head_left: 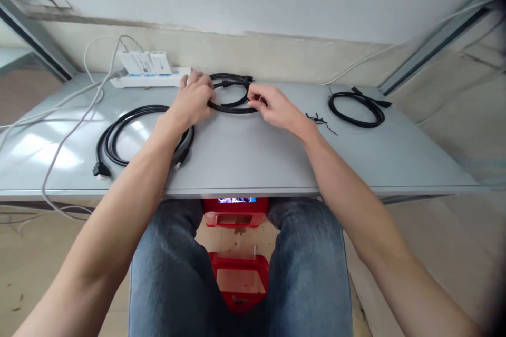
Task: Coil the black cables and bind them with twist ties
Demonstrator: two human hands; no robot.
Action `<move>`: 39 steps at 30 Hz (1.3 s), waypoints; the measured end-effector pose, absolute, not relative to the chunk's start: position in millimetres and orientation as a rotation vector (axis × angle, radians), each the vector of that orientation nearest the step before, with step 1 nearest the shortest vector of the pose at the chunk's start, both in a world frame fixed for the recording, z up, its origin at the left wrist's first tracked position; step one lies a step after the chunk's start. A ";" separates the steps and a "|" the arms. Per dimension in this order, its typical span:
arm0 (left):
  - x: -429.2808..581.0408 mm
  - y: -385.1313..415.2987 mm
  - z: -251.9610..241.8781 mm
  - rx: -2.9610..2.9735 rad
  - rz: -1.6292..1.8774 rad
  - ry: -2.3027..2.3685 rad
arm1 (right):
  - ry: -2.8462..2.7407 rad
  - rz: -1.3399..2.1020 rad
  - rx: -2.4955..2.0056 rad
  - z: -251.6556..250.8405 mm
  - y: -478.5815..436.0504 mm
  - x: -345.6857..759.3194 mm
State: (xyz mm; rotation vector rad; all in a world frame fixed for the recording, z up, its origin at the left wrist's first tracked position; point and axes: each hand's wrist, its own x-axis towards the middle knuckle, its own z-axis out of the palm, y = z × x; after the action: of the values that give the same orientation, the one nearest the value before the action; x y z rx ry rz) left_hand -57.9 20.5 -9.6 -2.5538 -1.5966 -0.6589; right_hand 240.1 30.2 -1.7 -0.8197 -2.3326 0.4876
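At the back of the table lies a coiled black cable [234,110] with both of my hands on it. My left hand [193,99] is closed around the left side of the loop, its fingertips partly hidden. On the loop's right side my right hand [273,106] pinches the cable between thumb and fingers. A connector [247,79] shows at the back of the coil. Under my left forearm, partly covered, sits a larger looped black cable [136,111] with connectors at its ends. Short black ties [317,119] are scattered to the right of my right hand.
Another coiled black cable [366,124] rests at the right on the grey table [245,163]. Back left, a white power strip [152,81] holds several white adapters [147,63]. Loose white cords [65,139] hang over the left edge. Between my knees is something red [236,218].
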 end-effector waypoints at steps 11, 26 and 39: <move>-18.2 5.0 -8.6 -2.893 -0.498 -1.479 | -2.358 0.194 -1.089 -1.2 22.9 239.7; -12.4 5.4 -15.4 -3.012 -0.718 -1.417 | -1.463 1.272 -1.419 15.1 2.0 220.6; -12.5 3.1 -12.1 -3.062 -0.710 -1.383 | -2.100 1.074 -1.182 16.5 18.4 249.7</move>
State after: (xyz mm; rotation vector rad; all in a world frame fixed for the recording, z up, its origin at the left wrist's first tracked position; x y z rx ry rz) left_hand -12.5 3.1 -12.1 -3.0623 -1.3832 -0.7100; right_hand 249.7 18.4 16.5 -1.1817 -2.1000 1.0743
